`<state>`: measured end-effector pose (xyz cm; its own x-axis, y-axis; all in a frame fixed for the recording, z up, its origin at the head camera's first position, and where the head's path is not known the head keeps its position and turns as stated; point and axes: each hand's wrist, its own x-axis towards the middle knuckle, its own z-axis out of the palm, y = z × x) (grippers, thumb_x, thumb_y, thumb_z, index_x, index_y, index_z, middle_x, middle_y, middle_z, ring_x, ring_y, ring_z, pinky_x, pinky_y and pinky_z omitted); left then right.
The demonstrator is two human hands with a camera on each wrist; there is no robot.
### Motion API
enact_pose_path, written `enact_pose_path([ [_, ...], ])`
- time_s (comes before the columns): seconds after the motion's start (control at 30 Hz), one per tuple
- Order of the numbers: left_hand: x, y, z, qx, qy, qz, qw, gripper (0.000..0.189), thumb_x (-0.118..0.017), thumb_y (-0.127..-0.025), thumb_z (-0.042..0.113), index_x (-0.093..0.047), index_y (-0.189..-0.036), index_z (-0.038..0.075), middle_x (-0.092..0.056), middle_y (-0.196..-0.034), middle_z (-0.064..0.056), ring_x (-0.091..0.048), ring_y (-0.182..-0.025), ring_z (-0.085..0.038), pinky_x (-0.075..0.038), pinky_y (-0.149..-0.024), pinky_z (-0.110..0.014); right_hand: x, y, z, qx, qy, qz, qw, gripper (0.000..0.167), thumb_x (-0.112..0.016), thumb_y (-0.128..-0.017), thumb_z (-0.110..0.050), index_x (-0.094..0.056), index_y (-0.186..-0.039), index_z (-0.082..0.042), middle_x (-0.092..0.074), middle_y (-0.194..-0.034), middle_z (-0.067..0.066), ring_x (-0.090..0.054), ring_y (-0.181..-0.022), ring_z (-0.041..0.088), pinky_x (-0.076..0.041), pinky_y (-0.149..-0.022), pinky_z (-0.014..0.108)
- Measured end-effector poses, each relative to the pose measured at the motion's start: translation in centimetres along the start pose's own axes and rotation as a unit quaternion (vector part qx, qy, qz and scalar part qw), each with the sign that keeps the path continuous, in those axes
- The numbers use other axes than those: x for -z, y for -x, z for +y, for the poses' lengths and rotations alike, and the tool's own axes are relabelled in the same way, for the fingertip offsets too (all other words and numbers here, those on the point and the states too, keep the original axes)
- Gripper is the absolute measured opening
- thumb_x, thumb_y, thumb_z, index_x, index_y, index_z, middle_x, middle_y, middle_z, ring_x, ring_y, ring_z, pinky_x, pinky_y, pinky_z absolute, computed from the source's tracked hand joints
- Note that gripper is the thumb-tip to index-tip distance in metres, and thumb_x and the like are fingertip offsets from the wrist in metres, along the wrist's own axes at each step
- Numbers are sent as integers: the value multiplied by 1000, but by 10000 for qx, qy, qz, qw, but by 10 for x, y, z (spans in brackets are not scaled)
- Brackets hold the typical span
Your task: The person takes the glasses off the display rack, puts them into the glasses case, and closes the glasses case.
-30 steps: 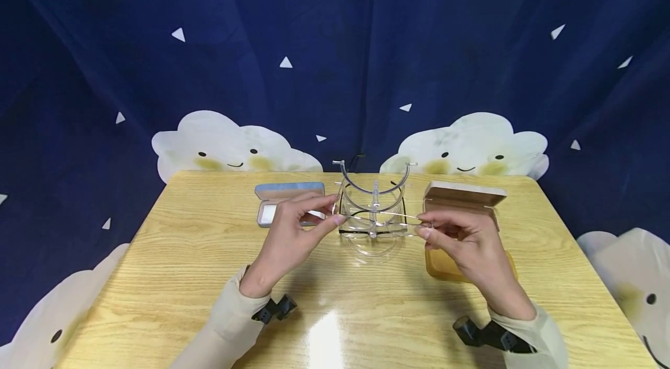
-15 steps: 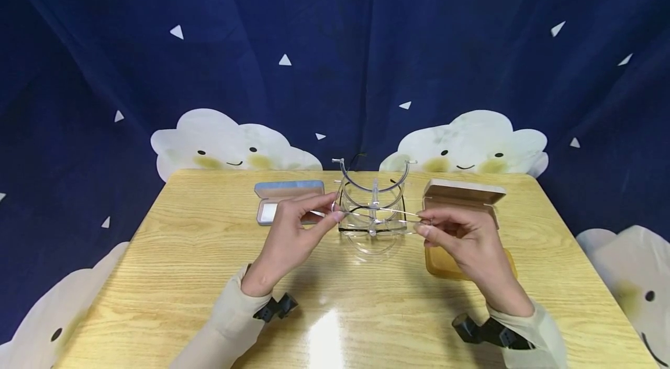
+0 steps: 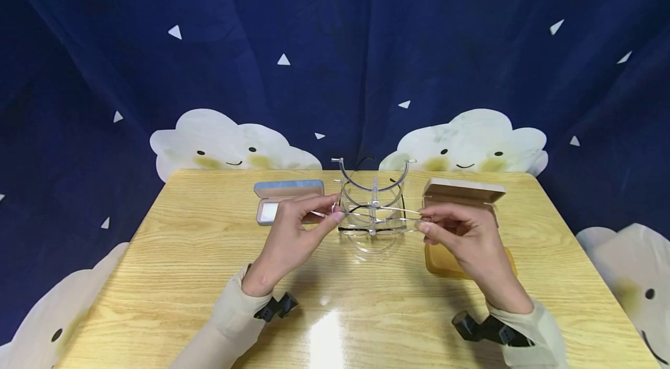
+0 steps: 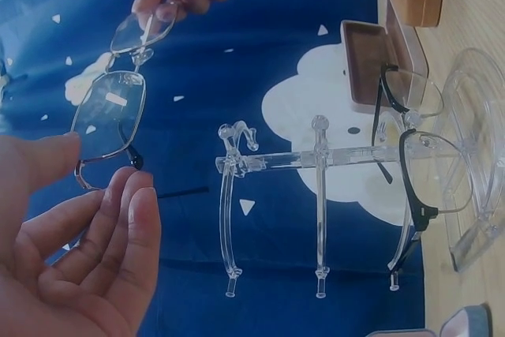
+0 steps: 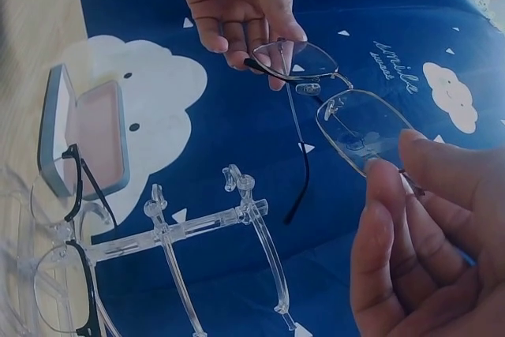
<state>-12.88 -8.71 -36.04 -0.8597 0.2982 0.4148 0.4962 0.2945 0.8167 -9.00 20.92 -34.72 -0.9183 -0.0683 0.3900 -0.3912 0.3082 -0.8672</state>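
Both hands hold a pair of thin metal-framed eyeglasses (image 4: 118, 151) up in front of the clear display stand (image 4: 272, 162). My left hand (image 3: 295, 232) pinches one end of the frame between thumb and fingers. At the opposite end, my right hand (image 3: 468, 238) pinches the rim near the hinge. The temples are unfolded, and one dark temple tip (image 5: 298, 204) hangs down in the right wrist view. Lower on the stand sits a second pair of eyeglasses with a black upper rim (image 4: 407, 175). The stand's upper arms carry no glasses in the left wrist view.
Left of the stand lies an opened blue glasses case (image 3: 289, 187) with a white insert. To the right is an opened pale case with a brown lining (image 3: 463, 191), and an orange case (image 3: 442, 261) lies partly under my right hand. A wooden table (image 3: 173, 276) bears everything.
The held eyeglasses have tilted slightly, and a dark temple tip behind the stand's top has shifted right. Both hands keep their pinch and have barely moved.
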Motion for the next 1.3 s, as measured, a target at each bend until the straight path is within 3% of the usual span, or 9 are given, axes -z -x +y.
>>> enact_pose_path([
  [0.23,-1,0,0,-62,-4,-76,10000,27,-74,-97,11,-76,-123,4,-79,-102,-6,-76,-95,-18,-65,-83,-30,1,-1,0,-80,-30,93,9999,22,-77,-86,12,-77,-100,-6,-76,-80,-12,-69,-63,5,-59,-59,21],
  [0.53,-1,2,1,-166,-95,-139,9997,24,-73,-98,13,-78,-121,6,-79,-100,-3,-75,-93,-14,-64,-81,-26,1,-1,-2,-237,90,128,9996,16,-76,-87,11,-74,-102,5,-75,-80,-12,-68,-63,6,-58,-59,22],
  [1.3,-3,2,4,-175,-101,-426,9989,18,-72,-100,19,-81,-113,10,-80,-103,-1,-73,-87,-8,-64,-81,-26,3,-2,1,-315,-25,209,9993,16,-74,-89,10,-72,-106,10,-74,-81,-11,-66,-62,6,-58,-58,22],
])
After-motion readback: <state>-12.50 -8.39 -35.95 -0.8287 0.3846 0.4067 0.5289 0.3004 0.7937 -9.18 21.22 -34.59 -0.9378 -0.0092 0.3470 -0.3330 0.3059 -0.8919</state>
